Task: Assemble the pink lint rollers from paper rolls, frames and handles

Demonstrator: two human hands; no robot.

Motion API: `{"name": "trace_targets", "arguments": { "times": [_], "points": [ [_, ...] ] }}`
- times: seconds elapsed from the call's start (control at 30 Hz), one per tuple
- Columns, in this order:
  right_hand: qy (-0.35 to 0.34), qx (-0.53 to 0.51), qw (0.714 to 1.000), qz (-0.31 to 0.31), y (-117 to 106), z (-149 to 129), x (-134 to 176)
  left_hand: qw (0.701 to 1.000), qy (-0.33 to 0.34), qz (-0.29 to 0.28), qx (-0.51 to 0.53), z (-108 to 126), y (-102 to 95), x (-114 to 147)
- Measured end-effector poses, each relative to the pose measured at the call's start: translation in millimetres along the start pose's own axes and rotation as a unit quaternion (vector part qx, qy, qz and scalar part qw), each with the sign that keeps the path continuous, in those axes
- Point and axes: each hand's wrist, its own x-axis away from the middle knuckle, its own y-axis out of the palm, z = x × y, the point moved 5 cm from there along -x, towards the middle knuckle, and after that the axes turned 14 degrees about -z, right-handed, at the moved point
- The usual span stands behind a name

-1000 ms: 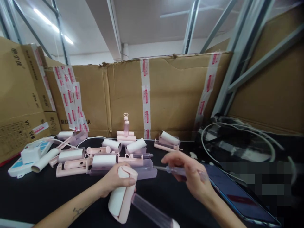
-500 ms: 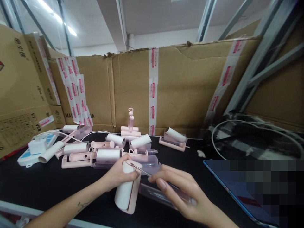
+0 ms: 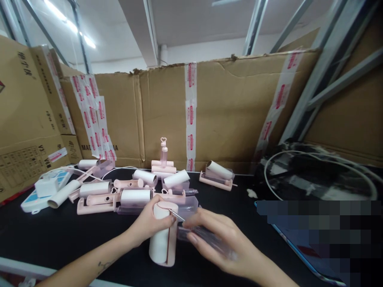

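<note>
My left hand (image 3: 152,221) is wrapped round the upper part of a lint roller (image 3: 161,249), a white paper roll in a pink plastic frame. The roller stands nearly upright over the black table, its pink end cap facing up. In my right hand (image 3: 221,241) is a screwdriver (image 3: 178,215) with a thin metal shaft and a see-through handle, the handle blurred. Its tip meets the slit at the edge of the pink cap, close to my left thumb; how deep it goes I cannot tell.
Behind my hands lie several pink frames (image 3: 97,204), white rolls (image 3: 136,196) and clear purple covers (image 3: 188,205). A power strip (image 3: 30,202) is at the left, a tablet-like device (image 3: 296,243) at the right. Cardboard walls (image 3: 233,115) close off the back; a white cable (image 3: 266,167) loops at the right.
The screwdriver tip has shifted from the top of the pink cap to its right edge by the slit. The roller has become more upright, and my right hand has moved slightly left.
</note>
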Motion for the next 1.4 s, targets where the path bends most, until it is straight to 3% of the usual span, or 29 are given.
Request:
{"name": "trace_targets", "arguments": {
  "times": [0.2,0.43,0.6,0.77,1.1,1.27,1.4],
  "points": [
    [-0.021,0.174,0.983,-0.049,12.1,6.5,-6.7,0.998,0.003,0.041,0.046,-6.7,-6.8,2.3],
    [-0.041,0.234,0.971,-0.035,22.3,9.7,4.7,0.993,-0.008,0.025,0.118,-3.4,1.2,1.1],
    [0.003,0.262,0.965,-0.010,9.1,10.4,33.6,0.996,0.012,-0.009,0.084,8.8,29.1,-19.8],
    [0.055,0.297,0.952,0.047,-2.0,29.4,70.2,0.994,-0.005,-0.043,0.101,12.3,65.0,-47.4],
    [0.127,0.363,0.919,0.093,-9.3,74.3,109.6,0.951,-0.101,-0.060,0.285,-5.6,111.8,-86.4],
    [0.096,0.427,0.898,0.053,-10.6,56.6,103.5,0.938,-0.118,-0.090,0.314,-6.3,113.6,-75.0],
    [0.100,0.366,0.922,0.079,-17.4,49.5,100.2,0.931,-0.108,-0.081,0.339,-3.7,93.5,-61.8]
  ]
}}
